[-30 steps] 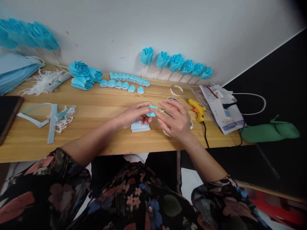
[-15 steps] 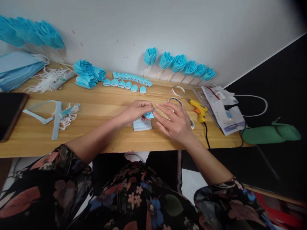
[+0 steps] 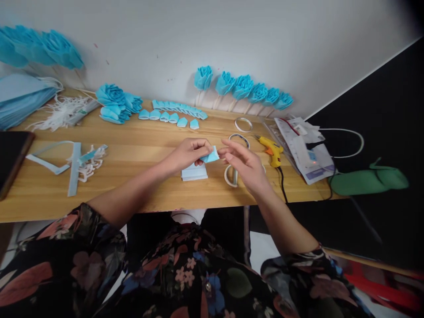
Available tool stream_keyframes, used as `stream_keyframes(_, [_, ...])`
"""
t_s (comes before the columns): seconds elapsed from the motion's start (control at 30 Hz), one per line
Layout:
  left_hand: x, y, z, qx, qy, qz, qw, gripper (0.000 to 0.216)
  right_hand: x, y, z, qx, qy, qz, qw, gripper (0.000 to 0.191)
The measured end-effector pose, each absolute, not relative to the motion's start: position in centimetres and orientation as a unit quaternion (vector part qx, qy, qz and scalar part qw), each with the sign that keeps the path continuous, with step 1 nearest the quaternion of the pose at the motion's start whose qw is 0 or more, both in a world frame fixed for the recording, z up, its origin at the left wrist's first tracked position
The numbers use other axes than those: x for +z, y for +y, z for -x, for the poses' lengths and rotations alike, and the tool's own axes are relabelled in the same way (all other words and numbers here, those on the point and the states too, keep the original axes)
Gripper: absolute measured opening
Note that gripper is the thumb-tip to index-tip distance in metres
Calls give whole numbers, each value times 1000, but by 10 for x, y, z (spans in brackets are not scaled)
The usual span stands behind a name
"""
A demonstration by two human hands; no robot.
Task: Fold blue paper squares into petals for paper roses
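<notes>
My left hand [image 3: 194, 152] pinches a small folded piece of light-blue fabric [image 3: 210, 156] between thumb and fingers. Just right of that piece is my right hand [image 3: 244, 163], its fingers apart and nothing visible in them; whether a fingertip touches the piece's edge I cannot tell. On the wooden table [image 3: 149, 185], partly under my left hand, lies a small stack of whitish fabric pieces [image 3: 194, 173]. Beyond my hands, folded blue petals [image 3: 164, 116] lie in two rows.
Tape rolls [image 3: 243, 125] lie near my right hand, beside a yellow glue gun [image 3: 271, 149]. Blue fabric roses [image 3: 243, 86] on sticks lean on the wall. Farther right are papers [image 3: 308, 172] and a green pouch [image 3: 367, 182]. Leftward are cut strips [image 3: 74, 170], face masks [image 3: 26, 97] and a phone [image 3: 13, 154].
My right hand has drawn back slightly from the blue piece and turned, uncovering more of the piece and a tape roll. My left hand keeps its pinch. The view has shifted slightly.
</notes>
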State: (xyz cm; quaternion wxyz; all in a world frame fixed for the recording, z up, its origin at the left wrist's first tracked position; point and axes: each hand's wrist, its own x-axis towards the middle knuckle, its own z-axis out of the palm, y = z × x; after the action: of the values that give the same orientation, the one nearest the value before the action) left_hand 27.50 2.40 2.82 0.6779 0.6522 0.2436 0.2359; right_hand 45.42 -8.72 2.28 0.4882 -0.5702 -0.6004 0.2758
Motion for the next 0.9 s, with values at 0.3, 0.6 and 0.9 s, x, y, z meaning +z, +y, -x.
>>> stream_keyframes(0.3, [23,26,-275,217,240,-690,648,22,19,-76,-447,376,-548,551,504,41])
stream_keyframes(0.6, [17,24,-276,201,216,-624,724,30,18,-75,-446,351,-549,556,516,39])
stream_keyframes(0.9, [20,25,-275,196,245,-659,683,30,19,-74,-446,354,-542,547,531,34])
